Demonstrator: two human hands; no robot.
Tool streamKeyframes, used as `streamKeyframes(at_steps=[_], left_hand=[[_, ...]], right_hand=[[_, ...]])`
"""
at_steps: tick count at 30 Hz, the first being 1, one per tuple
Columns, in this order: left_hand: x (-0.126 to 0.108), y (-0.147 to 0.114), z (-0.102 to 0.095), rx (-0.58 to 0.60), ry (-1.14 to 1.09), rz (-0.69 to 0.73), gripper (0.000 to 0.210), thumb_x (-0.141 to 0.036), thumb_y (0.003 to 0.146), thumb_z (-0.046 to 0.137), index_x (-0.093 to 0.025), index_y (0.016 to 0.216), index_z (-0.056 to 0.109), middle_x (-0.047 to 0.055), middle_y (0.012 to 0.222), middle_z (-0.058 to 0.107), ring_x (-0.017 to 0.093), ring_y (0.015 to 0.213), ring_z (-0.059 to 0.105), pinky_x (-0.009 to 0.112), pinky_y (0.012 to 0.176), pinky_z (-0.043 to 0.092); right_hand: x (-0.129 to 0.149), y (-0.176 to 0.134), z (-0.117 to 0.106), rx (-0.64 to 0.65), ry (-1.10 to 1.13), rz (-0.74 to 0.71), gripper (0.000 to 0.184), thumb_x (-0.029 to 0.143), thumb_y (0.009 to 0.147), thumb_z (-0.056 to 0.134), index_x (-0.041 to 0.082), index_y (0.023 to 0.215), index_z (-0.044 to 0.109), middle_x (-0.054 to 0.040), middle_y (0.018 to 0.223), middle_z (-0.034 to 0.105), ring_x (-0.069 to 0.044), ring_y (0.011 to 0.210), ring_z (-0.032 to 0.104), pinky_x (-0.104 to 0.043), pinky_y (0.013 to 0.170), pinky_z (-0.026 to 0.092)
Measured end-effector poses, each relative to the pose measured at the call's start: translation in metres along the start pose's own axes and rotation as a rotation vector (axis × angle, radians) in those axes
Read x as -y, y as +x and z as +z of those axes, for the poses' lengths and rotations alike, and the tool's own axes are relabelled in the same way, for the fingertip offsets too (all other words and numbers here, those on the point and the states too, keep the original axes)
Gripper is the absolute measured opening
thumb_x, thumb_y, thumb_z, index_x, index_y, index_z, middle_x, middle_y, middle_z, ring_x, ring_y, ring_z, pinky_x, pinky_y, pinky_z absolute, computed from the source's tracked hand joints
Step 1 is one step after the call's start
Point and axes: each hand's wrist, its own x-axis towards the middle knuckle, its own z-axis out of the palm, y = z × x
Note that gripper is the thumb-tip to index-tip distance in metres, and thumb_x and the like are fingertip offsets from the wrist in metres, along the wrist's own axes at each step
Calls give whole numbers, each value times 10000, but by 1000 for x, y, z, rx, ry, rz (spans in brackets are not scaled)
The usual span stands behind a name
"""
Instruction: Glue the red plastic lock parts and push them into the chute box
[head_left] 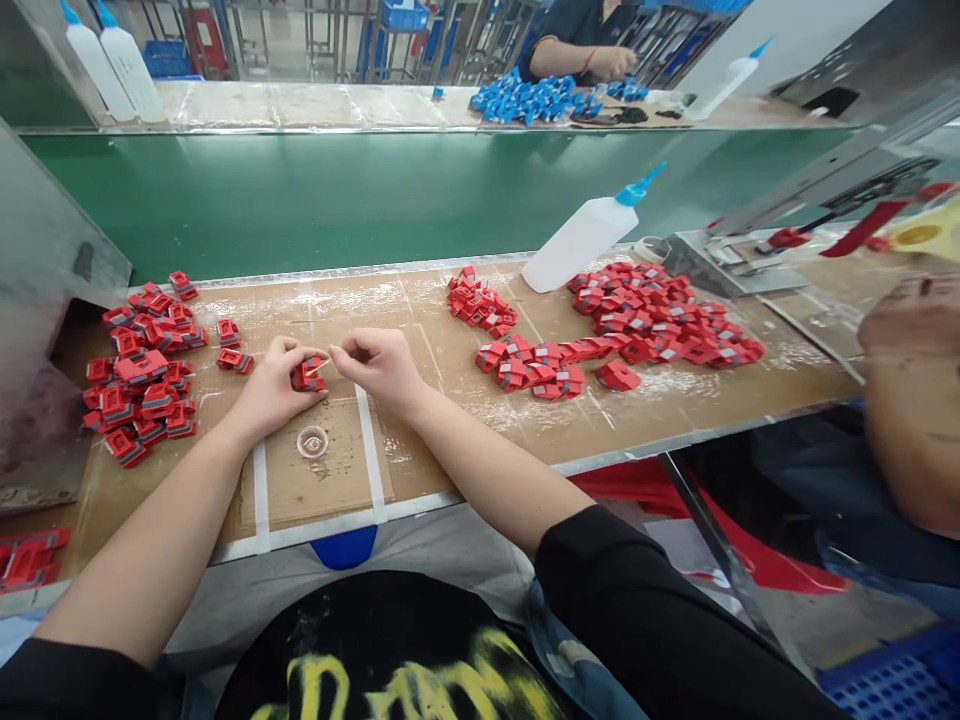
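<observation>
One red piece (307,376) is clamped in my left hand (274,390), just beyond the clear cup (313,442) on the surface (409,455); my right hand (381,368), beyond and right of the cup, pinches a thin stick (322,366) reaching to that piece. A red pile (142,368) lies well left of the cup.

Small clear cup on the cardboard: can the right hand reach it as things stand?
Probably yes: the small clear cup sits near the right hand with nothing visibly between them, though that hand already appears to hold a thin stick.
</observation>
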Motion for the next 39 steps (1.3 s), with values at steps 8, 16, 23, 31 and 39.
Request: streamKeyframes(at_steps=[8, 16, 23, 31, 39], left_hand=[[-2, -1, -1, -10, 18, -13, 510, -330, 750, 840, -270, 1238, 703, 39, 1149, 500, 187, 926, 598, 364, 913, 536], [-5, 0, -1, -16, 13, -16, 521, -313, 731, 856, -266, 1228, 708, 39, 1141, 503, 197, 948, 598, 375, 939, 528], [-7, 0, -4, -38, -12, -64, 547, -331, 741, 836, -252, 1264, 699, 55, 1169, 527, 230, 1055, 608, 382, 1005, 504], [-2, 1, -7, -78, -192, -111, 563, -452, 710, 864, -249, 1213, 712, 65, 1184, 585, 218, 944, 664, 349, 872, 563], [-5, 6, -11, 3, -347, -161, 638, -514, 767, 819, -257, 1312, 607, 17, 962, 701, 211, 846, 678, 304, 764, 539]], right_hand=[[-3, 0, -1, -18, -52, 16, 348, 323, 925, 608, 191, 630, 480, 42, 571, 480, -93, 548, 420, -247, 578, 351], [1, 1, 0, -6, -54, 22, 341, 311, 930, 602, 190, 634, 481, 42, 578, 482, -94, 558, 418, -248, 593, 355], [12, -5, -9, 41, 81, -146, 331, 287, 923, 600, 193, 627, 485, 47, 564, 472, -84, 527, 406, -238, 547, 325], [31, -11, -13, 689, -93, -273, 517, 454, 1028, 554, 184, 593, 487, 22, 600, 503, -101, 590, 428, -255, 625, 315], [-25, 49, -113, 189, -892, 341, 421, 527, 1040, 492, 182, 921, 702, -77, 945, 711, -193, 840, 614, -278, 691, 356]])
